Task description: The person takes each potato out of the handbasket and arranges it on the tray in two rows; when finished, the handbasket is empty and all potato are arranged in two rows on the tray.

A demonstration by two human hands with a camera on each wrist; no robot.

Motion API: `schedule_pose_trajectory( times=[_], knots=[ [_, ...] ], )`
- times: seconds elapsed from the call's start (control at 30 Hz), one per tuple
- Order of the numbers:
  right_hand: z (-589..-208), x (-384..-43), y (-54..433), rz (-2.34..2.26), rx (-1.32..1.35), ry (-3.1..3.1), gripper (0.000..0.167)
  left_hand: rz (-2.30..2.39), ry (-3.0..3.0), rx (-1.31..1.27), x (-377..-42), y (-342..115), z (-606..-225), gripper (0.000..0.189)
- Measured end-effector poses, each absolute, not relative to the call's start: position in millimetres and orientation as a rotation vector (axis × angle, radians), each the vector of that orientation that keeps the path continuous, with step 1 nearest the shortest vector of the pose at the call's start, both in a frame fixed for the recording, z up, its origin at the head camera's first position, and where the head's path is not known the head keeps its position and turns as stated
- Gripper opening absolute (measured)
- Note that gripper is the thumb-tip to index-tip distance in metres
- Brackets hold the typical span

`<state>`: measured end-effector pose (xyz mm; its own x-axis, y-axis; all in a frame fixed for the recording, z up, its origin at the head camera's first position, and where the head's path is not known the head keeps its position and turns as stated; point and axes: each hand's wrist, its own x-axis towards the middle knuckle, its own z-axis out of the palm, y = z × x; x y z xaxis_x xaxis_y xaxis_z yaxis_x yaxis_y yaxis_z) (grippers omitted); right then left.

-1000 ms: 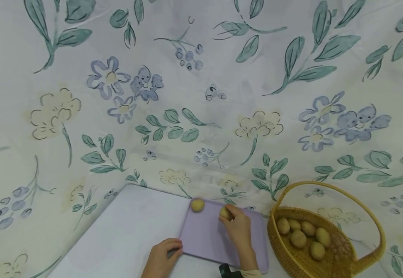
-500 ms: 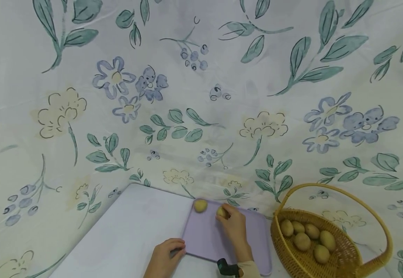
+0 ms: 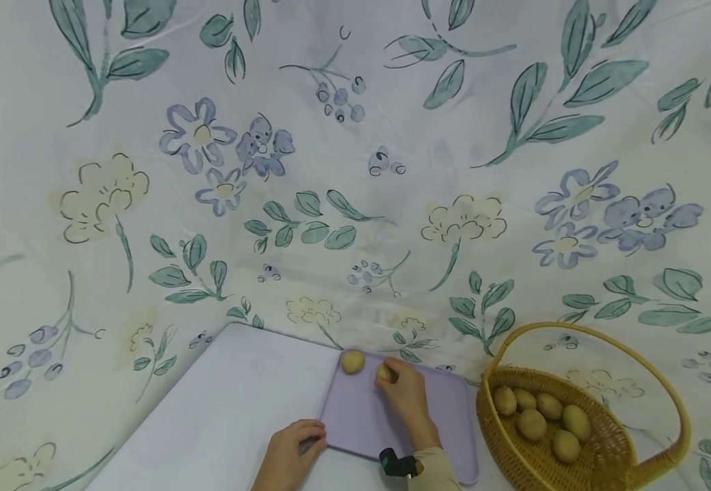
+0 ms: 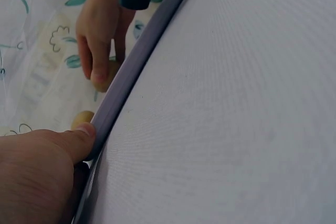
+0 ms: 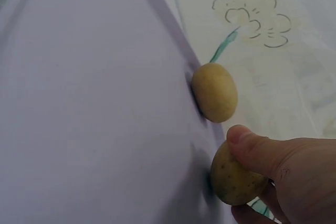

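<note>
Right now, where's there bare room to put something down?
The smooth white tabletop is bare left of the left hand and the flat pale purple tray. The tray has room between the hands, plus a strip between the right hand and the brown wicker basket. Crowded: the tray's far-left part, with one oval yellow potato beside another in the right hand.

The right grip pinches a speckled potato near a yellow potato.

free: tray, left-centre | obstacles: resting potato, far-left corner; tall-handled basket, right
</note>
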<state>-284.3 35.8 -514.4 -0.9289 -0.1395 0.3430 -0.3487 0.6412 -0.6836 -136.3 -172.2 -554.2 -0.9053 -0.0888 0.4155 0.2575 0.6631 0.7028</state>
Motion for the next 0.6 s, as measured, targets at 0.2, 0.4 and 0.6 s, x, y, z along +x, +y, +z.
schedule_pose_trajectory(
  times=[0.2, 0.4, 0.6],
  knots=[
    [-517, -291, 32, 1.148, 0.454, -2.604, 0.045, -1.13, -2.415, -0.158, -138, -172, -557, 0.01],
    [-513, -295, 24, 1.147, 0.498, -2.597, 0.045, -1.078, -2.374, -0.173, -140, -173, -565, 0.013],
    [-512, -299, 19, 1.15, 0.483, -2.625, 0.045, -1.086, -2.381, -0.183, -140, -173, -563, 0.012]
  ],
)
